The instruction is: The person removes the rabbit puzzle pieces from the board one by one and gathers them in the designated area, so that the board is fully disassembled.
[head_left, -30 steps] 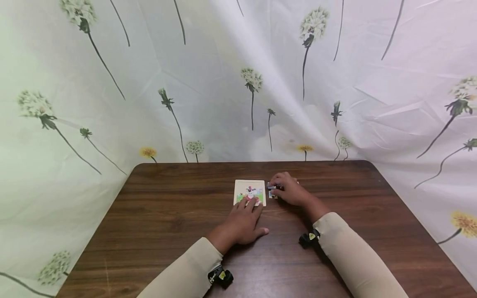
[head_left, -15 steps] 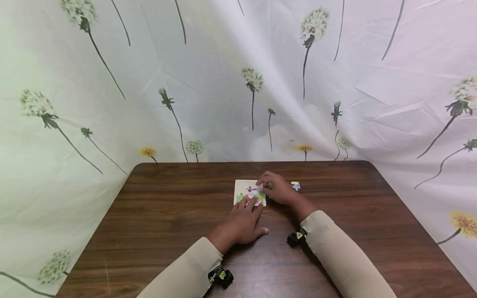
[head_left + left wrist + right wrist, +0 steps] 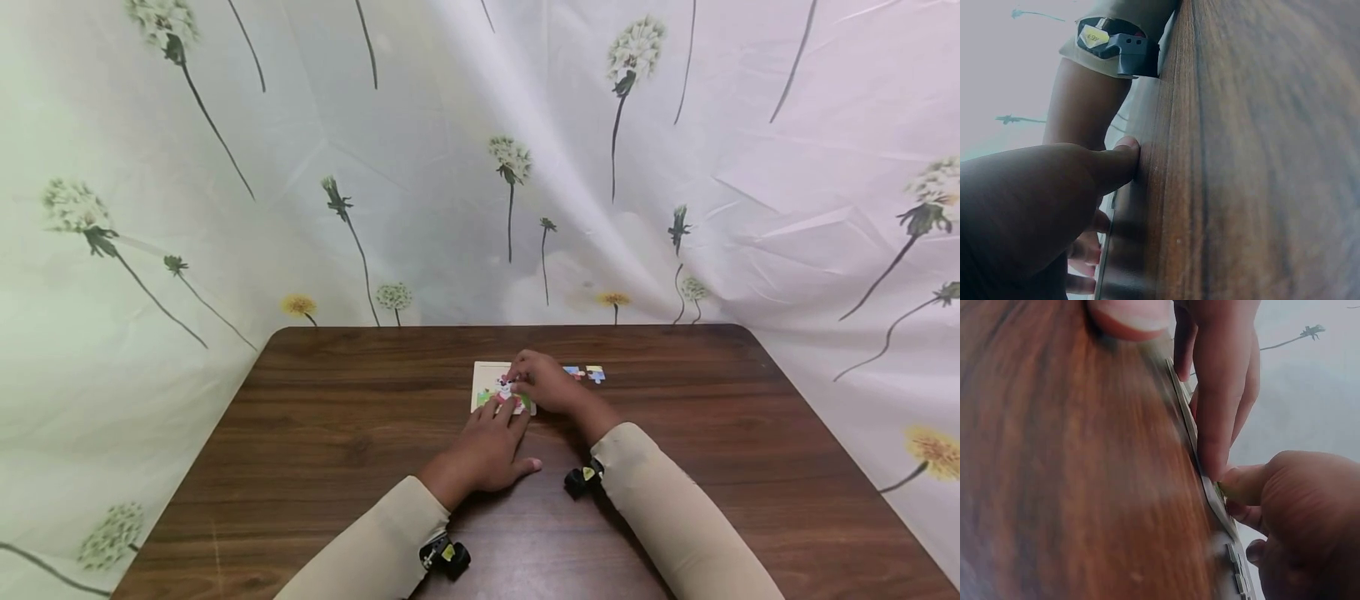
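A small square jigsaw board (image 3: 483, 371) with a pale frame lies toward the back of the table, its lower part showing a cartoon figure on green. My left hand (image 3: 487, 450) rests with fingertips on the board's near edge, fingers spread and thumb out to the side. From the right, my right hand (image 3: 549, 385) reaches over the board, thumb and fingers pinched low on a puzzle piece that the fingers mostly hide. In the right wrist view, the right thumb (image 3: 1241, 484) meets the board's edge (image 3: 1200, 459) close to the left hand's fingers (image 3: 1216, 394).
Loose puzzle pieces (image 3: 595, 374) lie on the brown wooden table (image 3: 360, 417) just right of the board, partly behind the right hand. A dandelion-print curtain (image 3: 435, 208) hangs along the table's back edge. Each sleeve carries a black wrist camera (image 3: 583, 479).
My right hand has moved left from the loose pieces onto the board, carrying a puzzle piece. Pieces it covered now show at right. The left hand has stayed in place.
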Action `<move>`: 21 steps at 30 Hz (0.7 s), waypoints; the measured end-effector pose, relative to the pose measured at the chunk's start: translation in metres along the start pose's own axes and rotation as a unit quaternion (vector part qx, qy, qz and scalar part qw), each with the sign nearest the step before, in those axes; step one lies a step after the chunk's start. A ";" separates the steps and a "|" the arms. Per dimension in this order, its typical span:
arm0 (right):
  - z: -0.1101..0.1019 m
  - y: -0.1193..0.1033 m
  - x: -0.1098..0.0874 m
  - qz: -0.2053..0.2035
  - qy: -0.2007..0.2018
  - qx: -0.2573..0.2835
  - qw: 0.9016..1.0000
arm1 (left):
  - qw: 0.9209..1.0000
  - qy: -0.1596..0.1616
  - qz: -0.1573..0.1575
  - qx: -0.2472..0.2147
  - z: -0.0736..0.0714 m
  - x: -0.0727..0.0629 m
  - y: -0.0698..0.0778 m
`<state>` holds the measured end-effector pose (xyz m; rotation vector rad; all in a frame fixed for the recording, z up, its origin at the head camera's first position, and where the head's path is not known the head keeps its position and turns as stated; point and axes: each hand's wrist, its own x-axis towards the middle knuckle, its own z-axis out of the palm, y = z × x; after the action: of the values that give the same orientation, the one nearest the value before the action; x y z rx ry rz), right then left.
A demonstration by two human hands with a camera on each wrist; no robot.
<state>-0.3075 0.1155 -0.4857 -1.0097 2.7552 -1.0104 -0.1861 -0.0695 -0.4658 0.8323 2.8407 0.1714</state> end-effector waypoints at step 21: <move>0.001 -0.009 0.006 0.040 -0.028 -0.025 0.999 | 1.000 0.000 -0.002 0.003 0.001 0.002 0.000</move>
<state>-0.3070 0.1058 -0.4804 -0.9113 2.7643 -0.8936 -0.1873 -0.0682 -0.4666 0.8277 2.8445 0.1630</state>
